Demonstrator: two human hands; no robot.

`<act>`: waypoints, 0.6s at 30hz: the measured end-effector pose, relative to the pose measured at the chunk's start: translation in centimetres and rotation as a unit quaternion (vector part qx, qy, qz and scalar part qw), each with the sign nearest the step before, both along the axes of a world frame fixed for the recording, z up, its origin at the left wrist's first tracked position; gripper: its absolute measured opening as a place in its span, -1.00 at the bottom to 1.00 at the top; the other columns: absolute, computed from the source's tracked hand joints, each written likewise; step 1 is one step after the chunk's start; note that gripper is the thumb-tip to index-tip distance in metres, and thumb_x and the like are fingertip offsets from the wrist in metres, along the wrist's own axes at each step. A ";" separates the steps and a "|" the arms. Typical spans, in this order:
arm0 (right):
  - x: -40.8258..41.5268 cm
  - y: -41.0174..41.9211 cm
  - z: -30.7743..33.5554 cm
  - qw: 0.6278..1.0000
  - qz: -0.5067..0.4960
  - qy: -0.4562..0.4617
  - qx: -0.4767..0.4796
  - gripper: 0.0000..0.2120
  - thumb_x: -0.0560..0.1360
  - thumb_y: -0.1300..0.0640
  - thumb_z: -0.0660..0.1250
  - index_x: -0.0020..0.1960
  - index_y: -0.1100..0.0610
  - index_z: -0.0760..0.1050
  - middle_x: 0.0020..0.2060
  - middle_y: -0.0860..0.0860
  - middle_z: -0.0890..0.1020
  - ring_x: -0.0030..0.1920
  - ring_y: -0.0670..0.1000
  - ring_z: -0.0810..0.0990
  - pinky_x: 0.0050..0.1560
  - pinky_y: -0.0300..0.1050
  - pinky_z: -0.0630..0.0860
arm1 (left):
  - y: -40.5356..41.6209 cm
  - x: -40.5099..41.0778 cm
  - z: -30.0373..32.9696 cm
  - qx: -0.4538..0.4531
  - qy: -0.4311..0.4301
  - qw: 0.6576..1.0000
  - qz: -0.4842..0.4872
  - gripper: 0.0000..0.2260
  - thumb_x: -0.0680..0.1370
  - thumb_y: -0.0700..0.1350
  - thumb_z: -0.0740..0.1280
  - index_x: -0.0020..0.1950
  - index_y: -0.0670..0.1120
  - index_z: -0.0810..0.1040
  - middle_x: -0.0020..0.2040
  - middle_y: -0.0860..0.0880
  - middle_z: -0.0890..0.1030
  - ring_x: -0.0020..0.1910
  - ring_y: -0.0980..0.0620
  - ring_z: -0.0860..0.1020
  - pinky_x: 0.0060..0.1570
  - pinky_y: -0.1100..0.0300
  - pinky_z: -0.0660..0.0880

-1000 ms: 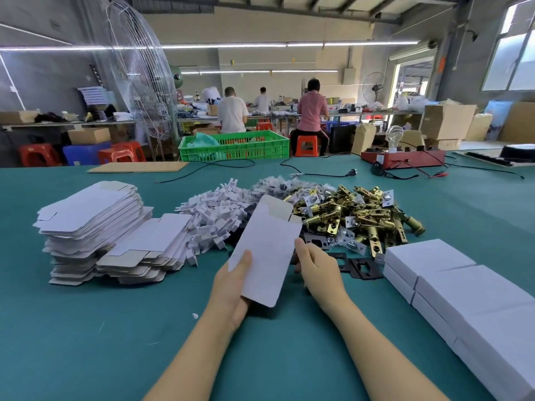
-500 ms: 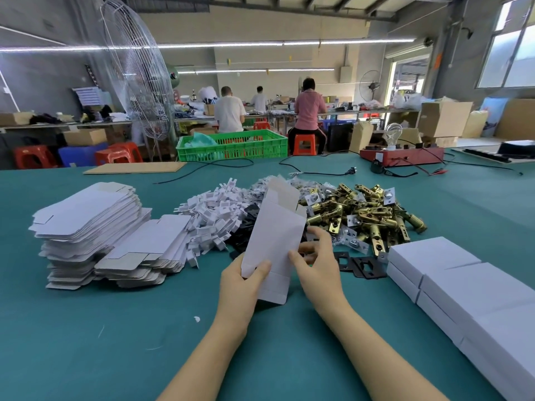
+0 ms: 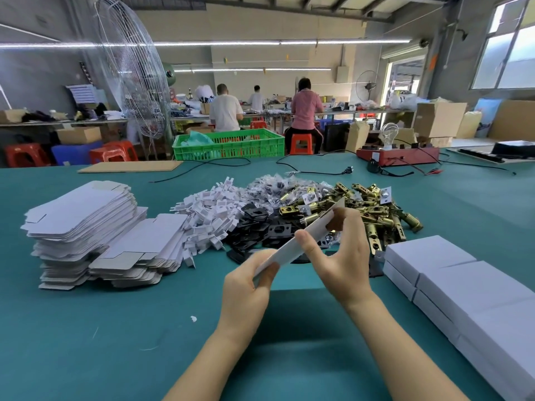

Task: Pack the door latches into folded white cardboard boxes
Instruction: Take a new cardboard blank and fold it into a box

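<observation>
I grip a flat white box blank (image 3: 301,237) in both hands. My left hand (image 3: 249,285) pinches its near end, my right hand (image 3: 338,256) its far end. Brass latches (image 3: 373,209) lie heaped mid-tabletop.

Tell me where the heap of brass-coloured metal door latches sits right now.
In the head view, the heap of brass-coloured metal door latches lies right of centre on the green table, beyond the right hand.

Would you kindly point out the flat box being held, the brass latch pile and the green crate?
flat box (image 3: 304,238), head view, middle of its white face.
brass latch pile (image 3: 373,209), head view, centre of the heap.
green crate (image 3: 246,147), head view, front wall.
</observation>
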State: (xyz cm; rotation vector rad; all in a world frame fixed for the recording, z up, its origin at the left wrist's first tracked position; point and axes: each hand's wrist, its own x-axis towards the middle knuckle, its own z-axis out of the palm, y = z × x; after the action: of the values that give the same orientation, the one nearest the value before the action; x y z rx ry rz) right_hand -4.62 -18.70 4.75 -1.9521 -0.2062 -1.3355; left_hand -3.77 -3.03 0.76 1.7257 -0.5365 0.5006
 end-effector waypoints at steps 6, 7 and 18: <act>0.1 0.9 -0.6 0.955 0.189 0.189 0.127 -0.74 0.38 -0.11 0.45 -0.03 0.01 0.54 -0.14 -0.10 0.64 -0.07 -0.06 0.63 -0.01 -0.06 0.54 | 2.2 1.2 0.3 0.021 -0.056 0.985 0.164 -0.70 0.43 -0.16 0.52 -0.03 0.16 0.49 -0.08 0.27 0.60 -0.10 0.32 0.56 -0.14 0.53 0.36; 0.2 0.9 -0.7 0.938 0.227 0.219 0.142 -0.74 0.37 -0.09 0.46 -0.01 -0.03 0.54 -0.10 -0.12 0.65 -0.03 -0.04 0.64 0.03 -0.02 0.54 | 2.6 1.5 0.4 0.027 -0.068 0.981 0.181 -0.70 0.42 -0.16 0.53 -0.02 0.12 0.48 -0.08 0.25 0.58 -0.10 0.32 0.55 -0.14 0.53 0.35; 0.2 0.2 -0.4 0.916 0.285 0.269 0.091 -0.82 0.44 0.19 0.47 0.04 0.10 0.60 -0.10 0.06 0.68 -0.12 0.01 0.62 -0.10 -0.14 0.52 | 4.6 3.3 -0.1 0.144 -0.125 0.959 0.211 -0.67 0.39 -0.02 0.56 0.07 -0.05 0.58 -0.14 0.11 0.61 -0.17 -0.02 0.57 -0.15 0.08 0.45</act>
State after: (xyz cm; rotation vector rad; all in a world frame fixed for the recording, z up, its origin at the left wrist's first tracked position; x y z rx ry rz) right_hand -4.42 -18.48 4.37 -1.8257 -0.3331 -0.4037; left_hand -0.42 1.56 0.61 2.0826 -0.4309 0.9962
